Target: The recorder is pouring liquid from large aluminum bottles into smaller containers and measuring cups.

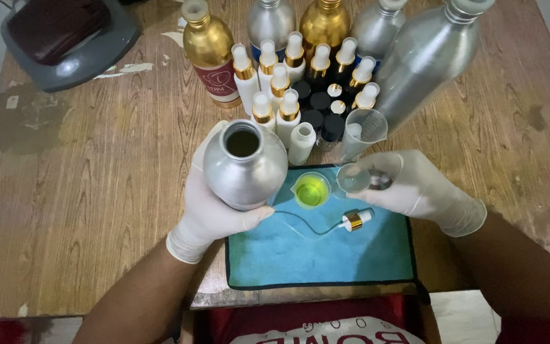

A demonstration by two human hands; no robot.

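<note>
My left hand (206,205), in a white glove, grips an open silver metal bottle (245,165) held upright above the table. My right hand (418,188), also gloved, holds a small clear cup (354,178) by a small dark-and-silver piece (380,183). Between them a small beaker of yellow-green liquid (310,190) stands on a blue cloth mat (326,255). A spray pump with gold collar and thin tube (355,220) lies on the mat.
Behind the mat stand several small white and black spray bottles (288,95), a clear measuring beaker (364,130), a gold bottle (210,54) and large silver bottles (424,60). A grey device (65,38) sits at the far left of the wooden table (84,178).
</note>
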